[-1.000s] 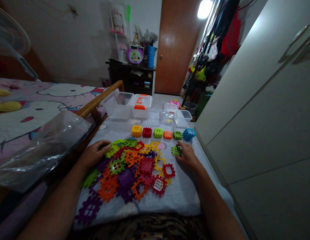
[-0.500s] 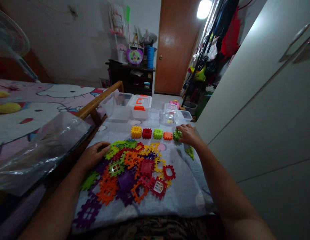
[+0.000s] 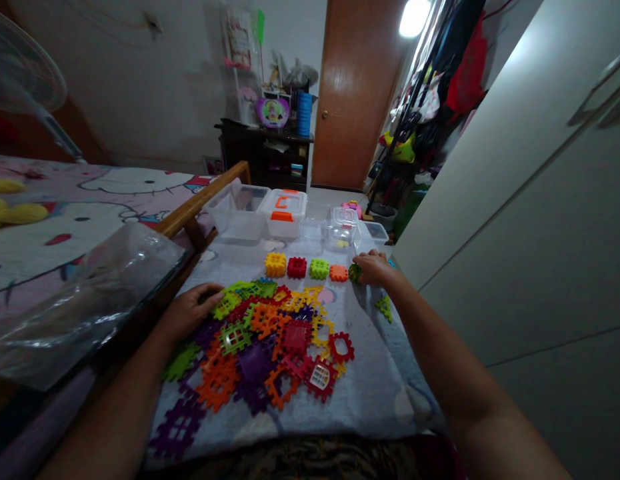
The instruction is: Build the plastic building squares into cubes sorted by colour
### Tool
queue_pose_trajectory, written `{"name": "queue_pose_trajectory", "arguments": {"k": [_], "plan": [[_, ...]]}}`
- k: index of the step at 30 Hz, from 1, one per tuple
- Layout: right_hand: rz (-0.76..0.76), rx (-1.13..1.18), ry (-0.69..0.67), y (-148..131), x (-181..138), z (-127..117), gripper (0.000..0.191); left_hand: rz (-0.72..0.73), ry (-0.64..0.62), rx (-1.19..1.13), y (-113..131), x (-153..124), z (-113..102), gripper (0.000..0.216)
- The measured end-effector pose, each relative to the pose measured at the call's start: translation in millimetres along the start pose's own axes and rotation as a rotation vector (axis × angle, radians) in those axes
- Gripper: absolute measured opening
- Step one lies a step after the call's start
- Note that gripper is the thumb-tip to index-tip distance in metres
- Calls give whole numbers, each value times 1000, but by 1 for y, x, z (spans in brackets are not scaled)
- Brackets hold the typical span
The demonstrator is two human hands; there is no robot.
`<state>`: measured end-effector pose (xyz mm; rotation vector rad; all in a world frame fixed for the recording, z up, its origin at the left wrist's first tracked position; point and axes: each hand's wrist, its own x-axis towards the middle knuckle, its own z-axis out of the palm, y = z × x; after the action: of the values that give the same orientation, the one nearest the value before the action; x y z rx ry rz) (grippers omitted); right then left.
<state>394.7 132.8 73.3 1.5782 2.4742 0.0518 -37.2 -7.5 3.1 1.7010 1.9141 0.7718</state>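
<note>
The right hand [image 3: 374, 267] reaches forward with its fingers curled over a green cube [image 3: 355, 272], the last one visible in a row of small built cubes: yellow [image 3: 275, 264], red [image 3: 297, 267], light green [image 3: 319, 268], orange [image 3: 339, 272]. Whether it truly grips the cube or only rests on it cannot be told. The left hand [image 3: 190, 311] lies flat and loosely open on the near-left edge of the pile of loose pieces [image 3: 270, 337], holding nothing.

Judging from this, the green cube is being handled at the row's right end; the next move would call for lining it up with the others and freeing the hand.

A lone green piece [image 3: 383, 307] lies right of the pile. Everything sits on a pale blanket [image 3: 370, 387]. Beyond the row stand clear plastic boxes [image 3: 240, 212], one with an orange latch [image 3: 283, 212]. Left of the pile is a bed with a cartoon-cat sheet [image 3: 90, 200]; right of it, a white wardrobe [image 3: 515, 220]. A brown door [image 3: 355, 93] closes the far end.
</note>
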Motion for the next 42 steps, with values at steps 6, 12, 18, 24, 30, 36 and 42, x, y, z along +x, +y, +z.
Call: {"name": "queue_pose_trajectory", "arguments": {"k": [6,12,18,24,30,36,42], "plan": [[31,171,219,10,-35,-7,53,-5,27,-5,3,-2,1,53],[-251,428,237,-51,-110,13,72,-10,33,-8,5,-2,2,52],[-396,471,182,-124,-148,38,110,2,19,-16,4,-2,2,55],[-362,467,209,-132,-144,52,78,3,0,-35,7,-4,2,56],[-275,459,289,-120,-128,57,60,-12,5,-60,12,-6,5,58],[-281,501,379,-126,-129,47,43,-23,70,-26,12,-4,12,55],[-523,484,307,-163,-139,38,72,-6,122,44,15,-3,15,52]]}}
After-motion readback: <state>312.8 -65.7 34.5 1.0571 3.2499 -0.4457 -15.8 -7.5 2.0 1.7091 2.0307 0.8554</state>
